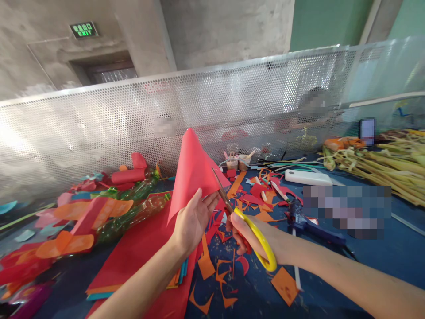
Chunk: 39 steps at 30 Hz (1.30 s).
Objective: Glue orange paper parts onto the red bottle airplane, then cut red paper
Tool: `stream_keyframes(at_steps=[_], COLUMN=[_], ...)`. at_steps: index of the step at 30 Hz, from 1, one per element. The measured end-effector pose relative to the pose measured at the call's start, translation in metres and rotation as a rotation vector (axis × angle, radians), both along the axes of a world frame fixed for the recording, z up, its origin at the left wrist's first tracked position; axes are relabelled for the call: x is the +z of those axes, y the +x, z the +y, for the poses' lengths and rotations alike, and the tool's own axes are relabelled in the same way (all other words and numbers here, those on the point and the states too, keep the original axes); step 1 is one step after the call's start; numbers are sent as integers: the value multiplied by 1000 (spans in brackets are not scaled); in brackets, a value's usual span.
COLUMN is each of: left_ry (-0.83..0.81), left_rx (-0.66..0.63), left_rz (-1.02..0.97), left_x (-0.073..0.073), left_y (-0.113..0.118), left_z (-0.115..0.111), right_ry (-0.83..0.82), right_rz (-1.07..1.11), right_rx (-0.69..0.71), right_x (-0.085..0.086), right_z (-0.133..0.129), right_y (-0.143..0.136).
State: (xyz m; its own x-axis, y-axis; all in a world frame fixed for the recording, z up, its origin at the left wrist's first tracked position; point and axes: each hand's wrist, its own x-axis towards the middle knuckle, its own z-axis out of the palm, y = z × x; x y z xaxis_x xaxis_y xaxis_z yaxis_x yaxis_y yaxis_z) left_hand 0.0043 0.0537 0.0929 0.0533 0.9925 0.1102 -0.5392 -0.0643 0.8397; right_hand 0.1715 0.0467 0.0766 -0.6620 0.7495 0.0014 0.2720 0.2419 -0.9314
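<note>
A folded sheet of red paper [193, 170] stands up in the middle of the view, held at its lower edge by my left hand [193, 223], whose thumb lies on the near side while the other fingers are partly behind it. My right hand [247, 232] is closed round the handles of a pair of scissors [255, 230] with a yellow and a red grip. The blades touch the right part of the red sheet; whether they are parted cannot be made out.
Orange scraps [206, 266] litter the blue table [249, 290]. Stacked red sheets [133, 259] and green plastic bottles [136, 215] lie left. On the right are a blue glue gun [315, 230], a white tool [308, 177] and dried stalks [392, 166]. A perforated metal screen [116, 119] stands behind.
</note>
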Motion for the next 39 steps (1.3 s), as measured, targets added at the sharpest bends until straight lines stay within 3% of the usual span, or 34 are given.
stream_keyframes(at_steps=[12,27,39], left_ry=[-3,45,58], left_rx=[-3,4,3], left_rz=[33,24,-5], left_x=[-2,1,-1], left_y=[-3,1,0], left_z=[0,-4,-4], right_ry=[-31,-43,88], right_rz=[30,249,136], right_rx=[-30,-48,-98], right_x=[-1,-39,-27], right_z=[-1,11,6], right_y=[0,-10,-7])
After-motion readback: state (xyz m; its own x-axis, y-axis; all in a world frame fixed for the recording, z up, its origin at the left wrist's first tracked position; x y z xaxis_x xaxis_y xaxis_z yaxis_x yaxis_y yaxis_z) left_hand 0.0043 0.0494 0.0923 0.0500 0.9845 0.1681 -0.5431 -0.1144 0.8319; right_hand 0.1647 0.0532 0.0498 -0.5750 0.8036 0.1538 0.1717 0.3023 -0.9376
